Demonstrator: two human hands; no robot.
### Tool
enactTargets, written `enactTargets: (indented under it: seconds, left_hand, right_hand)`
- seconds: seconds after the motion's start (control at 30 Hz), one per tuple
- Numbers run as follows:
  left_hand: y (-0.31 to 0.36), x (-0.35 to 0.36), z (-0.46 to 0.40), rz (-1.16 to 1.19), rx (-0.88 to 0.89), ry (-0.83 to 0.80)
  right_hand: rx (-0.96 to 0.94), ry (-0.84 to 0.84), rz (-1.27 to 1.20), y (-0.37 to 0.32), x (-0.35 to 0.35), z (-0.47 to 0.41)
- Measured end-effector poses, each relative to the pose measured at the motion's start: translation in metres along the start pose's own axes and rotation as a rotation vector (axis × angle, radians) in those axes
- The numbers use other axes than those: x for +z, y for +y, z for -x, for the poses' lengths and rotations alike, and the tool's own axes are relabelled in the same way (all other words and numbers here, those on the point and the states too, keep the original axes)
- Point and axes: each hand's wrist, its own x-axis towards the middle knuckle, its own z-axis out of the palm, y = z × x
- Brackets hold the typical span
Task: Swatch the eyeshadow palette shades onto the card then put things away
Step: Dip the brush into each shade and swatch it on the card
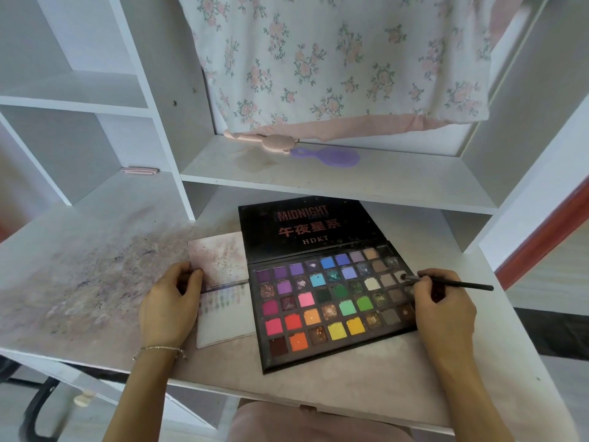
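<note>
An open black eyeshadow palette point(331, 301) with several coloured pans lies on the white desk, its lid point(306, 228) propped up behind. My right hand point(443, 307) pinches a thin black brush point(459, 284) whose tip touches a pale pan at the palette's right edge. A white folded card point(223, 323) with a row of faint swatches lies left of the palette. My left hand point(170, 304) grips the card's left edge, thumb on its stained upper flap.
The desk top point(95, 266) is smeared with powder stains to the left. A shelf behind holds a pink mirror point(274, 142) and a purple hairbrush point(328, 155). A small pink item point(139, 171) lies in the left cubby. Floral fabric hangs above.
</note>
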Motion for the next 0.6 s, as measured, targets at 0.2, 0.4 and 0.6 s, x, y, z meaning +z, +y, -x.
enactTargets:
  seconds: [0.2,0.4,0.6]
  left_hand:
    - [0.0,-0.001,0.001,-0.004,0.012,-0.005]
    - [-0.001,-0.001,0.001,0.008,0.025,-0.006]
    - [0.001,-0.002,0.001,0.011,0.019,-0.01]
  right_hand:
    - [-0.029,0.005,0.021,-0.002,-0.001,0.001]
    - [-0.158,-0.083,-0.007,-0.011,0.004,0.01]
    - [-0.195,-0.3,-0.105,-0.036,0.025,0.036]
